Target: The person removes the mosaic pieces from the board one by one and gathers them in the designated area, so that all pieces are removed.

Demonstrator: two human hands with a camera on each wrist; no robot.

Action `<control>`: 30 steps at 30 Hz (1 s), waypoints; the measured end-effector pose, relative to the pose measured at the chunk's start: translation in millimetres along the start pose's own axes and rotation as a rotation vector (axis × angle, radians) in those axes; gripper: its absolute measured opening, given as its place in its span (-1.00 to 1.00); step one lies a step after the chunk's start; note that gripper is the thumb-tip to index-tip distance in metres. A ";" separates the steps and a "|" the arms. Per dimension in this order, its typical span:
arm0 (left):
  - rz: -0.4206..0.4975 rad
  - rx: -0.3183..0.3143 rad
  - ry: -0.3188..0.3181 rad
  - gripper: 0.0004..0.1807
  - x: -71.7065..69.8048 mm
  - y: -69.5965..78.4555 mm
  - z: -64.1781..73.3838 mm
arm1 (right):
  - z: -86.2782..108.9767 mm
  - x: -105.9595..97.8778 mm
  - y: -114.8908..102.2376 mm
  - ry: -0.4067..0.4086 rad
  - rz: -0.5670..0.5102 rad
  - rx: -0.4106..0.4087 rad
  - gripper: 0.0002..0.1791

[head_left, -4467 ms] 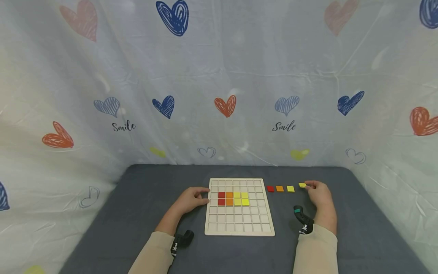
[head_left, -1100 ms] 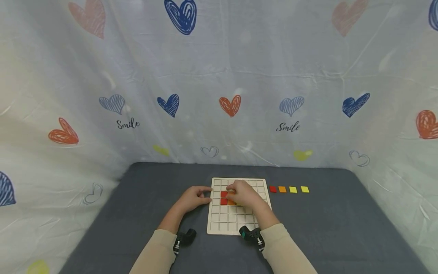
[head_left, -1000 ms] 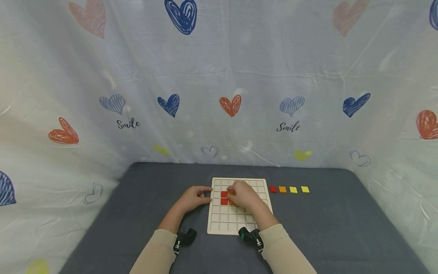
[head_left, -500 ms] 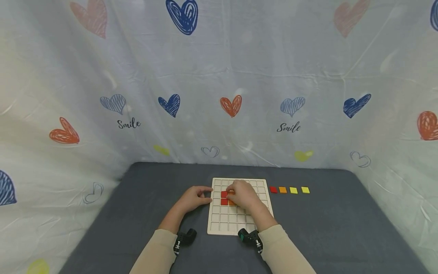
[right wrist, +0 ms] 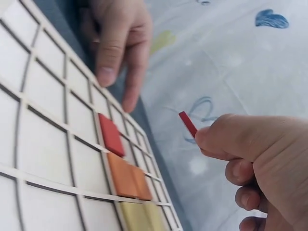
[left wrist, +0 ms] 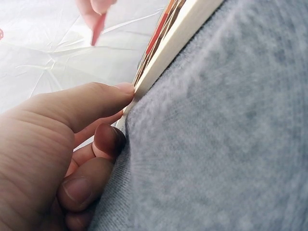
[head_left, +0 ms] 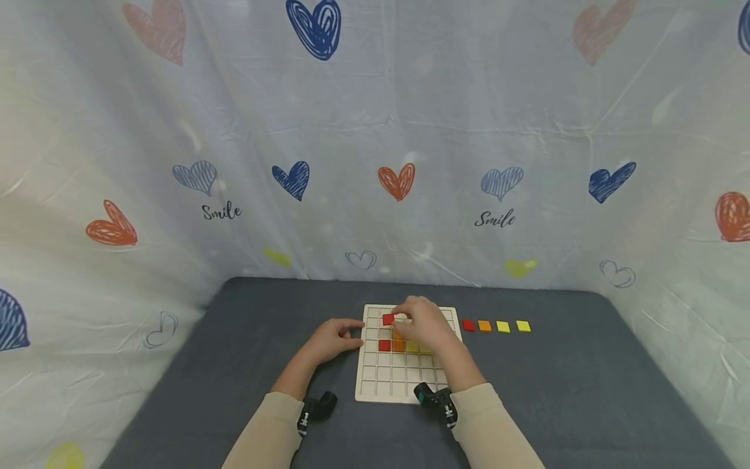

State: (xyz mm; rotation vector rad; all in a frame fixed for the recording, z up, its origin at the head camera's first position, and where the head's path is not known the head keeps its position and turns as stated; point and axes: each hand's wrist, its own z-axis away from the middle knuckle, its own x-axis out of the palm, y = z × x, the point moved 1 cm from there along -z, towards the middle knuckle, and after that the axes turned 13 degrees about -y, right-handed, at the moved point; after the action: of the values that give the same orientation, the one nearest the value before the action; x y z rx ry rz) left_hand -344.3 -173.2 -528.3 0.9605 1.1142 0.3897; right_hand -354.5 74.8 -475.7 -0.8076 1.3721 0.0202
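Note:
My right hand pinches a small red square tile between thumb and forefinger, lifted above the upper part of a pale wooden grid board. In the right wrist view the held tile is seen edge-on, clear of the board. One red tile still lies in its cell, beside orange tiles and yellow tiles partly covered by my right hand. My left hand touches the board's left edge with thumb and forefinger; in the left wrist view its other fingers are bent below.
Right of the board, a row on the grey cloth-covered table holds a red tile, an orange tile and two yellow tiles. Behind the table hangs a pale curtain printed with hearts.
My right hand left the far-right yellow tile, came over the board and has now lifted the upper red tile out of its cell, moving it up and away. My left hand stays put.

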 end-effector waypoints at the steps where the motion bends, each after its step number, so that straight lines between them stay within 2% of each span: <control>1: 0.001 0.000 0.000 -0.53 -0.1 0.3 0.2 | 1.5 -3.0 1.0 0.001 -0.007 0.000 -0.75; 7: -0.006 -0.009 0.004 -0.52 -1.8 1.0 1.1 | 10.2 -21.6 8.8 0.003 -0.069 -0.001 -0.72; 15: -0.020 -0.009 0.012 -0.51 -4.1 1.1 2.0 | 22.1 -43.5 22.2 0.050 -0.145 0.014 -0.69; 22: -0.022 -0.012 0.019 -0.52 -4.0 3.3 1.6 | 33.2 -60.1 46.0 0.082 -0.203 0.090 -0.66; 30: -0.033 -0.011 0.005 -0.52 -0.7 1.0 0.8 | 43.5 -65.0 73.6 0.063 -0.210 0.112 -0.65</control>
State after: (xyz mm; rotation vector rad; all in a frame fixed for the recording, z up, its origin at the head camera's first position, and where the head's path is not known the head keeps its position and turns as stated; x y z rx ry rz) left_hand -343.7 -173.5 -527.0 0.9305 1.1301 0.3716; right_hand -366.8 179.8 -456.6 -0.8594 1.3293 -0.2454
